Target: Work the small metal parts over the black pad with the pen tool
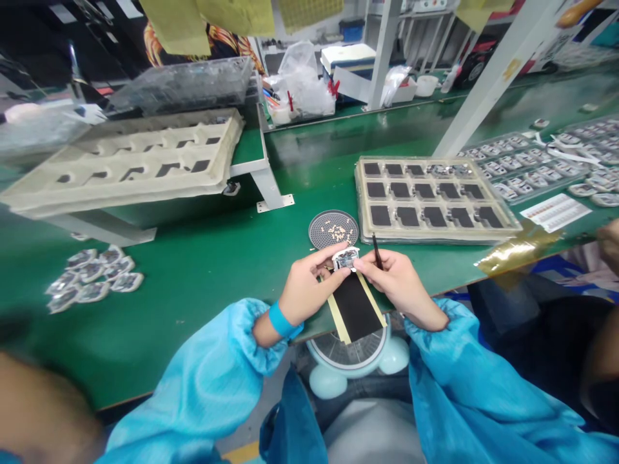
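Note:
My left hand and my right hand meet over the front edge of the green table. Together they pinch a small white-rimmed circuit part. My right hand also grips a thin dark tool that points up and away. Under the hands lies a black strip on yellow backing. Just beyond the part sits a round mesh dish holding several tiny pale pieces. Both arms wear blue sleeves, and a blue band circles my left wrist.
A cream tray of dark square pads lies to the right, with clear trays of parts behind it. Several loose parts lie at the left. A moulded cream tray rests on a raised stand. A small fan sits below the table edge.

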The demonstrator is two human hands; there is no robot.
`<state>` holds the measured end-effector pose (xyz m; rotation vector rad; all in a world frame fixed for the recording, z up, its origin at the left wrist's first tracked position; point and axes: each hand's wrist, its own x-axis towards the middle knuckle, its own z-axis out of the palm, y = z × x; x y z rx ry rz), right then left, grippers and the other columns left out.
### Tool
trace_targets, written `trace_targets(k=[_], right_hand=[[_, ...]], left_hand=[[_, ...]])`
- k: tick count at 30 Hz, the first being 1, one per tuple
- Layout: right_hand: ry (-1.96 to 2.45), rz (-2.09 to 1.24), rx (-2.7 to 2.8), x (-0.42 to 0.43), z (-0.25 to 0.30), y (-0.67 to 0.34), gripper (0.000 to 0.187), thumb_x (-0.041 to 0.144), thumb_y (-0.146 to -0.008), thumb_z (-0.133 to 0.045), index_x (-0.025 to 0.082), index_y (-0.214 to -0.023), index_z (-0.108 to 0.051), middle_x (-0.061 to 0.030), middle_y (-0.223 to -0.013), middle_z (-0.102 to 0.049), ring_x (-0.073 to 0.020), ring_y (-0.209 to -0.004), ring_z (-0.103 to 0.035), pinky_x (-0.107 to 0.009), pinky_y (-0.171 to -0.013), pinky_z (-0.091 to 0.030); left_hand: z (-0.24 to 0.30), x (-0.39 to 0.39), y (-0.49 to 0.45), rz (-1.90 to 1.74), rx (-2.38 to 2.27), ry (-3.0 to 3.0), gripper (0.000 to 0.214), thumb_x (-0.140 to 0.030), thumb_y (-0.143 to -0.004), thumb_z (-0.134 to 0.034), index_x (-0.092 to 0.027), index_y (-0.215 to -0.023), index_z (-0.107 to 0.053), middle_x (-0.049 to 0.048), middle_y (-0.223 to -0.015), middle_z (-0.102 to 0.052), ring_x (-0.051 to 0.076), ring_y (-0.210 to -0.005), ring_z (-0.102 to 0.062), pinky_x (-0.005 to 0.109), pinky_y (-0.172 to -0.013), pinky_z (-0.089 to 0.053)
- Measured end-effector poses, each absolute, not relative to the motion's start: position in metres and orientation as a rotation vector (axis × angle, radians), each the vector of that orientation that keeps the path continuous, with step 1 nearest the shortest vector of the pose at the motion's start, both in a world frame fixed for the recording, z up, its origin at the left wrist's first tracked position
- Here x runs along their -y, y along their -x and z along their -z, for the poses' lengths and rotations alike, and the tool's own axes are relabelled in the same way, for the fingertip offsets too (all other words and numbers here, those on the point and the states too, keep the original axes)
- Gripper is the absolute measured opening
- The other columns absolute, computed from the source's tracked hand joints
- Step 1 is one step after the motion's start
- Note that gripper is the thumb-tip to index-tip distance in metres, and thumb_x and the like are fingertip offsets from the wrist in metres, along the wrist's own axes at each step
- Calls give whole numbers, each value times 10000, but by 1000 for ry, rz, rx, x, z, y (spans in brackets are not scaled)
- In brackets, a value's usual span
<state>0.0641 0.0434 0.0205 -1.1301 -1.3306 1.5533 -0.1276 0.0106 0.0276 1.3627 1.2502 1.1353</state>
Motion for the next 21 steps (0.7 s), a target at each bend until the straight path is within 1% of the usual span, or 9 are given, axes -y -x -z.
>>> trace_targets(k=[4, 7, 10, 12, 14, 16, 19, 21], right_hand=[[1131, -1570, 1312, -44, -22, -64, 377, 530, -724, -840, 186, -769, -693, 49, -574, -527, -86, -488, -365, -249, -470, -274], [1121, -1585, 1321, -44, -23, -64, 366, 517, -741, -831, 185, -761, -678, 43, -605, -541, -93, -515, -399, -247, -488, -310], [1124, -1474, 1381, -44, -24, -62, 326, 466, -758, -833, 193, -782, -657, 27, -693, -596, -112, -595, -486, -253, -556, -393], [1099, -1391, 1397, -44, -24, -60, 311, 428, -762, -839, 204, -867, -649, 13, -796, -639, -132, -690, -559, -259, -631, -451], [1033, -1393, 1380, -43, -24, -57, 320, 395, -769, -838, 211, -944, -643, -3, -883, -661, -153, -803, -612, -269, -715, -492], [977, -1442, 1349, -43, -24, -55, 313, 364, -765, -840, 207, -951, -643, -10, -903, -662, -163, -862, -628, -272, -754, -505], [958, -1479, 1314, -45, -24, -53, 303, 333, -745, -853, 202, -926, -649, 1, -868, -659, -159, -838, -629, -269, -742, -505], [920, -1496, 1352, -47, -23, -54, 264, 332, -764, -836, 193, -921, -675, -5, -872, -678, -164, -853, -642, -282, -788, -510]], left_hand=[[-30, -10, 128, -1127, -1312, -1471, 485, -311, -860, -754, -217, -1332, -699, 75, -1163, -752, 170, -770, -670, 278, -679, -551], [-33, -8, 128, -1153, -1362, -1580, 440, -324, -867, -748, -224, -1296, -725, 68, -1145, -759, 154, -708, -646, 290, -696, -555], [-35, -8, 128, -1175, -1356, -1514, 435, -342, -848, -772, -223, -1266, -743, 69, -1122, -771, 187, -792, -691, 315, -780, -581], [-36, -8, 128, -1168, -1278, -1339, 475, -340, -822, -801, -200, -1272, -735, 80, -1110, -778, 212, -871, -723, 339, -860, -593], [-36, -9, 127, -1156, -1168, -1166, 509, -322, -793, -830, -168, -1266, -726, 93, -1095, -783, 213, -884, -740, 349, -894, -600], [-37, -10, 126, -1145, -1102, -1079, 508, -296, -771, -851, -148, -1241, -727, 96, -1057, -788, 192, -834, -742, 331, -862, -612], [-38, -12, 126, -1140, -1078, -1049, 475, -275, -769, -856, -140, -1207, -731, 89, -989, -791, 161, -762, -730, 273, -745, -611], [-38, -13, 127, -1147, -1065, -1056, 455, -273, -769, -857, -141, -1188, -737, 86, -962, -787, 150, -741, -721, 228, -659, -582]])
